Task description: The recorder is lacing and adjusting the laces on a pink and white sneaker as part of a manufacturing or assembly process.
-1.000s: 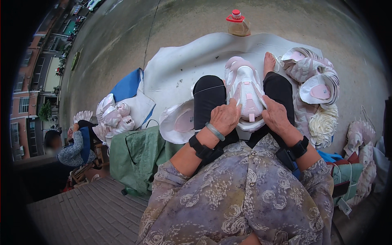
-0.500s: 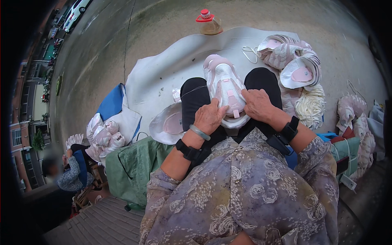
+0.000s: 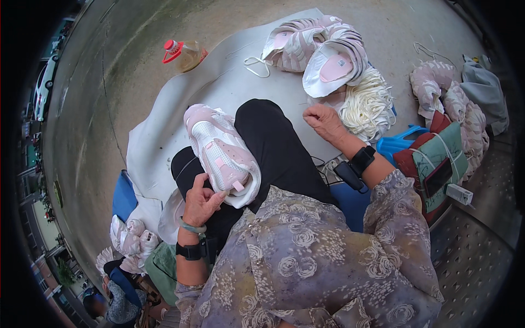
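A pink and white sneaker upper (image 3: 224, 158) lies tilted on my lap between my black-trousered knees, its heel end toward me. My left hand (image 3: 200, 203) grips the heel edge, thumb pressed near the pink pull tab. My right hand (image 3: 326, 123) is away from the upper, out past the right knee, with curled fingers. Whatever may be in those fingers is too small to make out. Close beside it is a bundle of white shoelaces (image 3: 367, 106). A stack of nested pink and white uppers (image 3: 339, 60) lies just beyond.
A white sheet (image 3: 164, 128) covers the ground ahead. Past its edge stands a red-capped bottle (image 3: 191, 56). At right are a blue plastic object (image 3: 399, 143), a green bundle with a phone (image 3: 438, 177) on it, and more uppers (image 3: 465, 117). Another person (image 3: 123, 300) sits at lower left.
My right hand has let go of the upper and moved right toward the laces. The left hand still holds the heel. My view has turned to the right.
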